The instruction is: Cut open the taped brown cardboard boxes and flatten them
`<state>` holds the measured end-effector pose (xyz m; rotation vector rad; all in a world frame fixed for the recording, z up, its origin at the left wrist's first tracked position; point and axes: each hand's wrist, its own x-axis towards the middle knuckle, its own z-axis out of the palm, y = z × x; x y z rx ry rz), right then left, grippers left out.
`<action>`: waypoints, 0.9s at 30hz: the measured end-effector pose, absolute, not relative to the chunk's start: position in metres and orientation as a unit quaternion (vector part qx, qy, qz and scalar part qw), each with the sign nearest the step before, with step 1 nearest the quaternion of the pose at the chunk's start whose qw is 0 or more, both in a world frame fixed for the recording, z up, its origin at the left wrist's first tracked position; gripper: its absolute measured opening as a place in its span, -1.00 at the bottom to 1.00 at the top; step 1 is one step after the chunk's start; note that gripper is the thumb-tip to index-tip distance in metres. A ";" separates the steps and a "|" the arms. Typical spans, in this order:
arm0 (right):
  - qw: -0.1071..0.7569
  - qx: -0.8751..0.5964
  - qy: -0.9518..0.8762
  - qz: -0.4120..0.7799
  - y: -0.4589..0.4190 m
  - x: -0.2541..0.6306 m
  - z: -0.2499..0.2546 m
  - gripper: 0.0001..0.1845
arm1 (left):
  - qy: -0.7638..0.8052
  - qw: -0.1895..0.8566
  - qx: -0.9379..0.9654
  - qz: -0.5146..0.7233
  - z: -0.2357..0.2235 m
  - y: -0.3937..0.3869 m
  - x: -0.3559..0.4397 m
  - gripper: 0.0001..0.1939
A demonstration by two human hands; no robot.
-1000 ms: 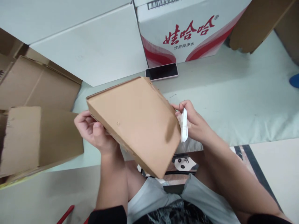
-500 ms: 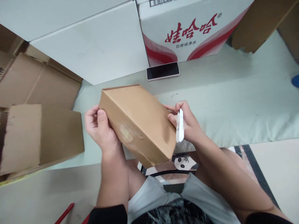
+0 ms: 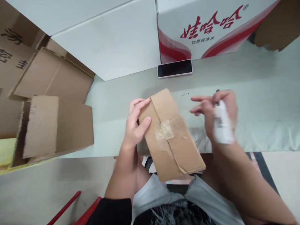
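A small brown cardboard box (image 3: pixel 187 147) is tilted above my lap, at the near edge of the table. Its taped seam faces up, with a patch of clear tape across the middle. My left hand (image 3: pixel 138 122) grips the box's upper left end, thumb on the top face. To the right of the box and apart from it, my right hand (image 3: pixel 211 109) is blurred by motion. It holds a slim white tool (image 3: pixel 223 125) that looks like a box cutter against the palm, index and another finger stretched out. Whether a blade is out I cannot tell.
A phone (image 3: pixel 175 68) lies on the pale green tablecloth (image 3: pixel 253 103) before a white and red carton (image 3: pixel 199 50). A large white box (image 3: pixel 105 43) stands left of it. Open cardboard boxes (image 3: pixel 72 125) are at the left. Red legs (image 3: pixel 65 206) show below.
The box has been turned so its taped seam faces up. My right hand has let go of it and moved right with the white box cutter. The view has shifted left.
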<state>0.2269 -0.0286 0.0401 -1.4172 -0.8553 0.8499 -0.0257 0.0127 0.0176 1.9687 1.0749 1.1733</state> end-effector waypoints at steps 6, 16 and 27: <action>0.664 -0.474 -0.373 0.441 -0.058 0.247 0.109 -0.66 | 0.424 0.219 0.758 0.444 0.020 0.003 0.000 -0.49; 0.381 -0.556 -0.604 0.426 -0.081 0.228 0.117 -0.88 | 0.412 0.197 0.764 0.456 0.018 -0.007 0.014 -0.51; 0.219 -0.655 -0.640 0.336 -0.078 0.213 0.128 -0.88 | 0.419 0.194 0.748 0.478 0.010 -0.012 0.019 -0.60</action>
